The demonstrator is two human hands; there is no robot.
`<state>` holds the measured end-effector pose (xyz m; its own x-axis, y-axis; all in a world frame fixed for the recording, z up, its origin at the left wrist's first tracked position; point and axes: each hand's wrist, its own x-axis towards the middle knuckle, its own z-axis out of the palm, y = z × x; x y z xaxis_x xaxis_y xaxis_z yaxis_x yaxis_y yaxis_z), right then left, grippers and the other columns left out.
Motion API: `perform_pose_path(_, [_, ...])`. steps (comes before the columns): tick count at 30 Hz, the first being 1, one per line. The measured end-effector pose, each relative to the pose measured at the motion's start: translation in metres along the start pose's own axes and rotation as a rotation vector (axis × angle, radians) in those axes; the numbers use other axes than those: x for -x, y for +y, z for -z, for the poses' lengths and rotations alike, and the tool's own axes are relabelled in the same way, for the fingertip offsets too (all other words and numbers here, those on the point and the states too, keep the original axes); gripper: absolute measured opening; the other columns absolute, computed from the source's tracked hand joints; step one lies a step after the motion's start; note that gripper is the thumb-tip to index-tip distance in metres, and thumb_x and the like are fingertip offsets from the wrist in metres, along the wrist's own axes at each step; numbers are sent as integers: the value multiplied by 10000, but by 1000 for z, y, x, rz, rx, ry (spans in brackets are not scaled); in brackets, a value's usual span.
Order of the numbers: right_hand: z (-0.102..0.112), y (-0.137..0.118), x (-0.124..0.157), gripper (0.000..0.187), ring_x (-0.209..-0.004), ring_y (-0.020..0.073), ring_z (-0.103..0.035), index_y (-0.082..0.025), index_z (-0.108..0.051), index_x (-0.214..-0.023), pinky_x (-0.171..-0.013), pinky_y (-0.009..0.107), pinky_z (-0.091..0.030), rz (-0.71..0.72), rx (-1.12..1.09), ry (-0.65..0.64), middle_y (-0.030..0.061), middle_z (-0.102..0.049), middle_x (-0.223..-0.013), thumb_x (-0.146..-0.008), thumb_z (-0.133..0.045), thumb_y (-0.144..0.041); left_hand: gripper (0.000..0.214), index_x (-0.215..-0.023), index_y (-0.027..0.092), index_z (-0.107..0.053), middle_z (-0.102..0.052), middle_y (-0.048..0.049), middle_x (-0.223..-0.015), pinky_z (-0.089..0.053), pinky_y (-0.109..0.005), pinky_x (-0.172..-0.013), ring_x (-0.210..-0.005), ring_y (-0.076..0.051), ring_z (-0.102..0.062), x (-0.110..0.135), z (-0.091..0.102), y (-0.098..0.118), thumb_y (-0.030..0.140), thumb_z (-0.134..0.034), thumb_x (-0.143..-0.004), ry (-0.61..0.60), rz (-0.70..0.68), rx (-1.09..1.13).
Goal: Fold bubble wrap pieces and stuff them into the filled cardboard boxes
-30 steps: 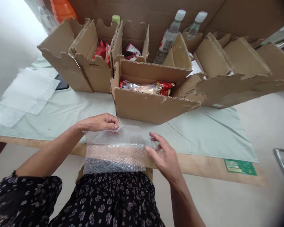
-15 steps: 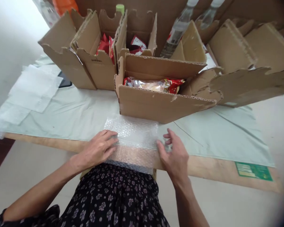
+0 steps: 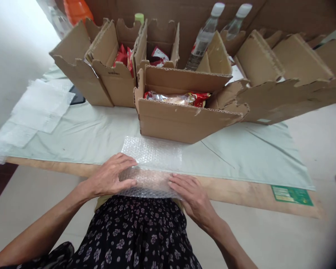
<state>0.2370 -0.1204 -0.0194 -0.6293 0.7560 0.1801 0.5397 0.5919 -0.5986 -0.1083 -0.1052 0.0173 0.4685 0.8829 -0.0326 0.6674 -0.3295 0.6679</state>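
A clear sheet of bubble wrap (image 3: pixel 152 153) lies across the table's front edge, its near end close to my lap. On its left side rests my left hand (image 3: pixel 113 173), thumb and fingers apart. My right hand (image 3: pixel 189 190) lies on the sheet's right side with its fingers stretched out. Just beyond the sheet stands an open cardboard box (image 3: pixel 170 121), and a red and clear snack packet (image 3: pixel 179 99) is inside it.
Several cardboard boxes (image 3: pixel 100 80) line the back of the table, some with red packets (image 3: pixel 124 56). Two clear bottles (image 3: pixel 204 37) stand behind. More bubble wrap sheets (image 3: pixel 43 106) are stacked at left, beside a dark flat object (image 3: pixel 77 96). A green card (image 3: pixel 292 195) sits at the front right.
My right hand has come down and leftward onto the bubble wrap's right side. My left hand stays on the left side. The view has shifted slightly.
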Motion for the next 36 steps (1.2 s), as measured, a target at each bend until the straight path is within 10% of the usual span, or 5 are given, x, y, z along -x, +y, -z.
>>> perform_pose_path(8, [8, -8, -15, 338, -817, 219, -764, -230, -791, -1032, -713, 313, -622, -522, -321, 324, 58, -815, -955, -1021, -549, -464, 662, -1392, 253, -671, -758, -147, -1251, -618, -413, -914, -1159, -329, -721, 27, 8, -12, 666, -686, -875, 110, 276, 401])
perform_pose_path(13, [-11, 10, -23, 285, -795, 228, -728, -223, -770, -1005, -769, 370, -589, -444, 19, 385, 69, -797, -912, -1017, -576, -431, 328, -1154, 186, -744, -723, -11, -763, -550, -274, -624, -623, -156, -644, 4, -25, -5, 371, -586, -934, 274, 393, 176])
perform_pose_path(22, [-9, 28, -38, 517, -1078, 349, -622, -152, -634, -1330, -870, 478, -490, -392, 457, 326, 200, -668, -1342, -991, -568, -537, 265, -1073, 209, -693, -695, -83, -969, -555, -378, -789, -906, -274, -667, -5, -34, -9, 370, -703, -863, 367, 338, -342])
perform_pose_path(27, [-7, 14, -46, 165, -1044, 298, -677, -218, -652, -891, -878, 435, -519, -366, 119, 290, 123, -745, -1148, -984, -575, -330, 110, -777, 228, -581, -688, -40, -851, -538, -340, -755, -818, -219, -667, -8, -29, -3, 221, -573, -887, 321, 249, -189])
perform_pose_path(36, [-36, -51, 16, 501, -984, 237, -762, -213, -526, -1444, -885, 345, -601, -633, -551, 112, 102, -774, -1171, -964, -605, -334, 148, -998, 181, -664, -754, -51, -878, -524, -368, -779, -820, -231, -694, -67, -25, 7, 97, -551, -952, 403, -192, -448])
